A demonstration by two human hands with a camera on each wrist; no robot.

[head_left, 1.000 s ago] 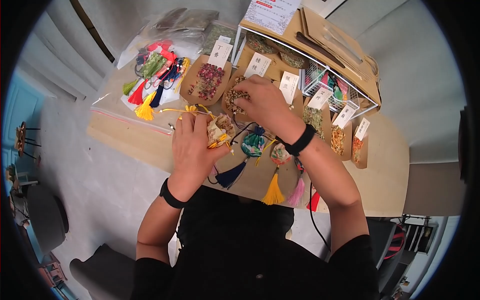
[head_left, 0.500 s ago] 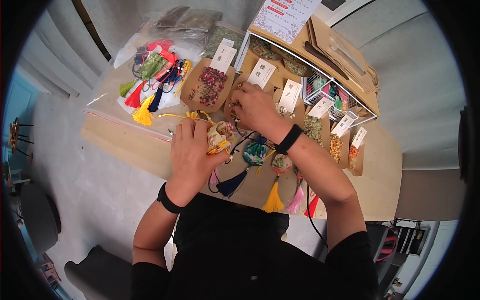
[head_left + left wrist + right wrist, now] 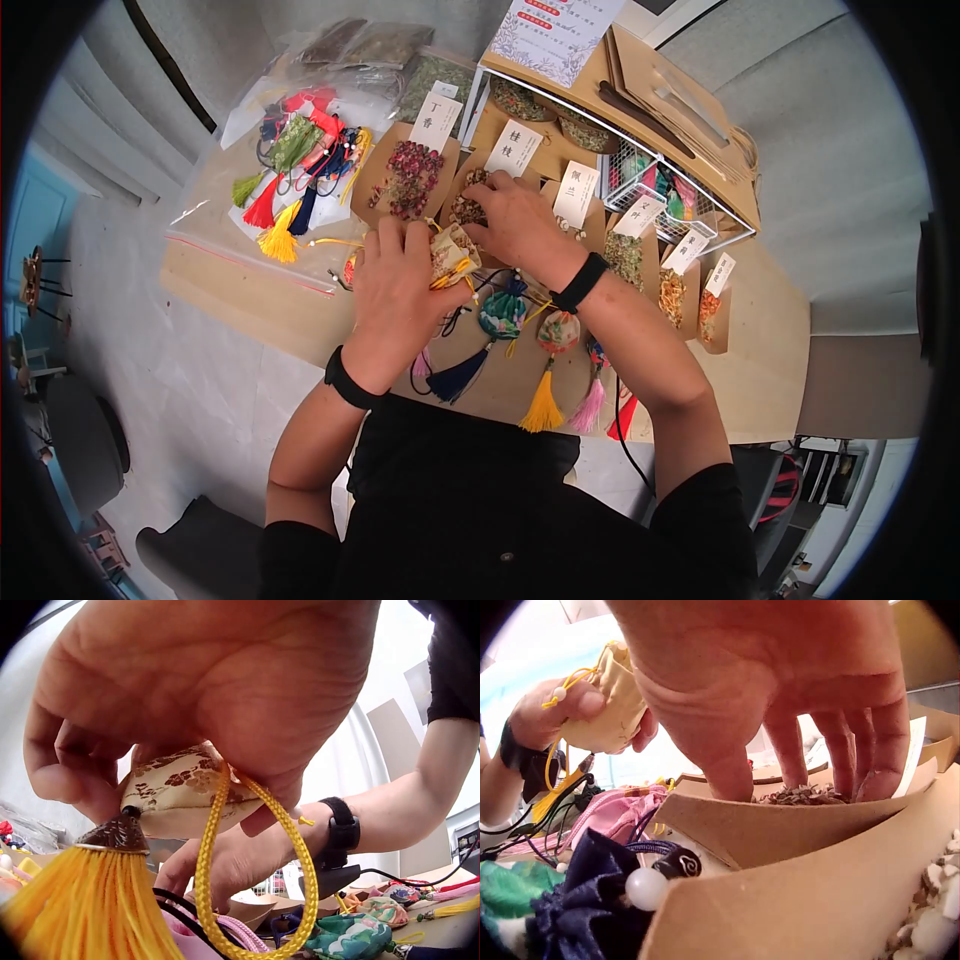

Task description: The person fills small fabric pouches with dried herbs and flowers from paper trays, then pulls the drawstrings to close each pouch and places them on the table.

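My left hand (image 3: 396, 290) grips a cream pouch (image 3: 453, 254) with a gold flower pattern; its yellow cord (image 3: 304, 862) and yellow tassel (image 3: 94, 900) hang below the palm in the left wrist view. Seen from the right wrist, the pouch (image 3: 607, 709) is upright beside the right hand. My right hand (image 3: 520, 228) reaches into a brown paper tray (image 3: 802, 829) of dark dried pieces (image 3: 802, 796). Its thumb and fingers point down into them, spread apart; whether any pieces lie between the fingertips is hidden.
A tray of dried rosebuds (image 3: 408, 180) stands left of the right hand, more labelled trays to its right. Finished-looking pouches, such as a green one (image 3: 501, 314), lie along the near edge. Tasselled pouches (image 3: 295, 145) lie at left; a wooden shelf (image 3: 640, 110) stands behind.
My left hand has brought the pouch slightly up and right, closer to the tray of dark pieces. The right hand's fingers have stayed at that tray and look more spread.
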